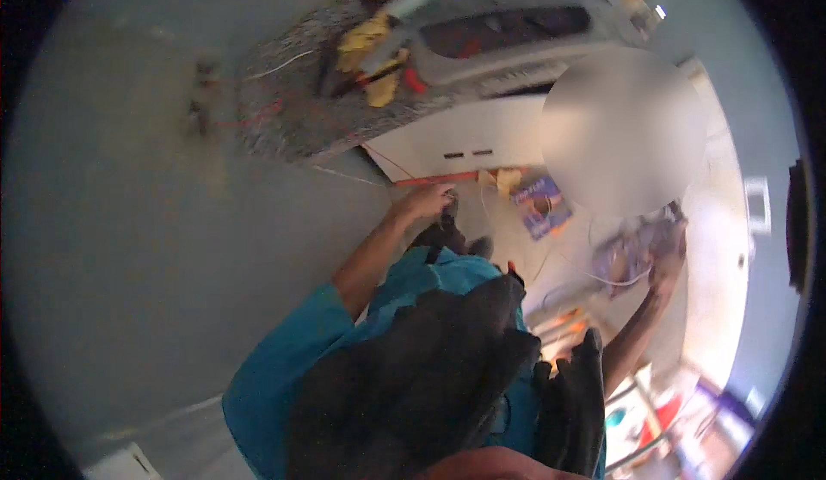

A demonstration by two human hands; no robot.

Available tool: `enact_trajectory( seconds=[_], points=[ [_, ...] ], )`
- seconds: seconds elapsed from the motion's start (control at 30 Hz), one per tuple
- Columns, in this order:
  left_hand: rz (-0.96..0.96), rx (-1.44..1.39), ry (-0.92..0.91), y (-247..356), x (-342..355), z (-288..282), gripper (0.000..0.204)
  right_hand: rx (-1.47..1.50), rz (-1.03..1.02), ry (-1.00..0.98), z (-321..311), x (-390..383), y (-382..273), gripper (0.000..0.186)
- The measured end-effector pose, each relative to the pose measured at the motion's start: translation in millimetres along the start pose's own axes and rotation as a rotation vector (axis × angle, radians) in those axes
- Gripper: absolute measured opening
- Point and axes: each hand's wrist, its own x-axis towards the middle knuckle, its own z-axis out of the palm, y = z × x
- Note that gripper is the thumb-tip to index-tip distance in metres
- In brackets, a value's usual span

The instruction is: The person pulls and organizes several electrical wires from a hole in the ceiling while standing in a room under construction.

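My left hand [428, 200] is stretched forward in front of a white cabinet, fingers curled together. What they hold, if anything, is too small to make out; a dark shape hangs just below the fingertips. Out to the right, my right hand [668, 261] is closed and smeared by motion. A white cable [609, 280] loops up from the floor into it. Beside that hand lies a blurred purple and brown package [618, 261]. Between my hands, a purple printed box [542, 207] with a round opening rests on the floor.
A speckled stone counter [292, 93] carries a sink [508, 37], a yellow cloth [370, 50] and red items. Below it stands the white cabinet [482, 140]. Red wires and sockets [202, 101] are on the left wall. Colourful goods fill a rack [645, 420] at lower right, near a white door [718, 248].
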Motion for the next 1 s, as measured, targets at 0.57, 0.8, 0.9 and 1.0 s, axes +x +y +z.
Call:
enact_trajectory(
  seconds=[0.57,0.8,0.9,1.0],
  points=[
    [0.131,-1.539,0.848,104.5,-150.9,-210.6,0.054,-0.596,-0.297,-1.189,350.4,-26.7,-27.7,0.027],
    [-0.047,-1.398,0.963,68.8,-138.4,-226.2,0.043,-0.544,-0.562,-1.408,407.5,-19.2,-19.8,0.028],
    [0.029,-1.494,0.983,60.4,-130.0,-236.9,0.037,-0.365,-0.380,-1.528,434.5,-16.5,-25.8,0.028],
    [0.065,-1.280,1.026,51.1,-121.1,-253.3,0.031,-0.568,-0.373,-1.609,455.9,-7.2,-33.7,0.028]
  ],
)
